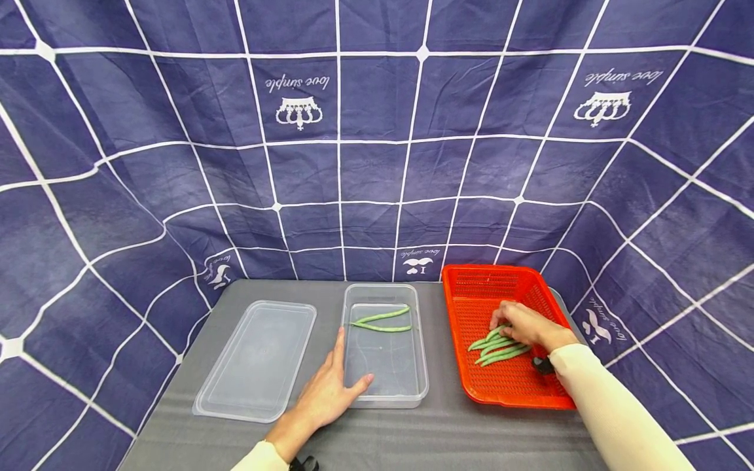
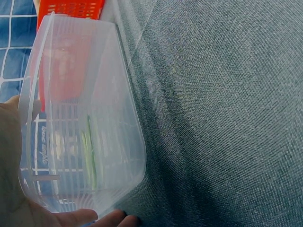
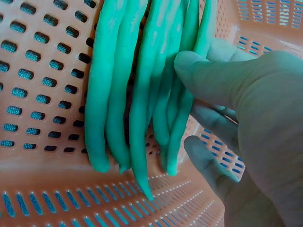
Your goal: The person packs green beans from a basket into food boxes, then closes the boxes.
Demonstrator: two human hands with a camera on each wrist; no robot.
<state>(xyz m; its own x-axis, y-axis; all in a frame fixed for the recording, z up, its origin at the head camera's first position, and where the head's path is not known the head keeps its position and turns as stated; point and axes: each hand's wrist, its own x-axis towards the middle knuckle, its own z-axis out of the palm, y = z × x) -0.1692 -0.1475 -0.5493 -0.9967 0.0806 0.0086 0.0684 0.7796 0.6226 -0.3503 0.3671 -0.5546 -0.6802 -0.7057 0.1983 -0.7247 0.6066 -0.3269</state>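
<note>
Several green beans (image 1: 497, 347) lie side by side in a red plastic basket (image 1: 471, 383). My right hand (image 1: 521, 324) reaches into this basket. In the right wrist view its thumb (image 3: 215, 78) and fingers pinch the outermost green bean (image 3: 182, 127) of the bunch. My left hand (image 1: 330, 392) rests against the left side of a clear plastic container (image 1: 389, 398), fingers stretched along the wall and thumb at the near rim. Two green beans (image 1: 383, 318) lie inside that container, their left ends meeting. The left wrist view shows the container's wall (image 2: 94, 61) close to the left fingers (image 2: 75, 217).
A clear flat lid (image 1: 256, 363) lies on the grey cloth-covered table (image 1: 330, 451), left of the container. Behind and on both sides hangs a blue checked curtain (image 1: 377, 170). A strip of table separates the container from the basket.
</note>
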